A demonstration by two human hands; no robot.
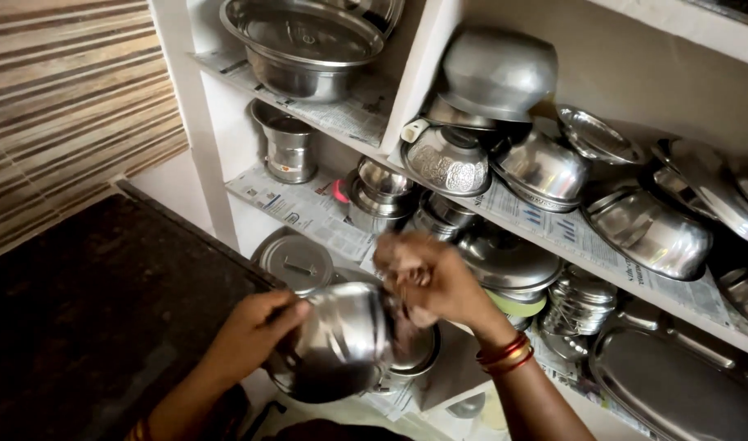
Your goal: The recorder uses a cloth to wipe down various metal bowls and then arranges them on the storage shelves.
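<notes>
The round steel pot (341, 339) sits low in the middle of the view, tipped on its side in front of the white shelves (206, 131), held off any surface by the person alone. The left hand (255, 331) is curled around its left rim and grips it; the right hand (427, 278) is above its right edge, blurred, fingers bunched, and whether it holds the pot or only brushes it cannot be told. The pot is polished, smooth and bulging, so a one-sided hold looks likely to slip, and a drop would land it on the lidded vessels (296, 261) and small bowls just beneath. The shelves behind are crowded: upturned bowls (496, 73) stacked on each other, a patterned bowl (447, 159), flat plates (602, 139) leaning at angles, an oval tray (676, 388) at lower right. All are thin shiny metal resting on loose newspaper lining (308, 208), so a knock from an elbow or the pot could probably set a stack sliding. Red and gold bangles (504, 355) circle the right wrist and may clink or catch on rims.
</notes>
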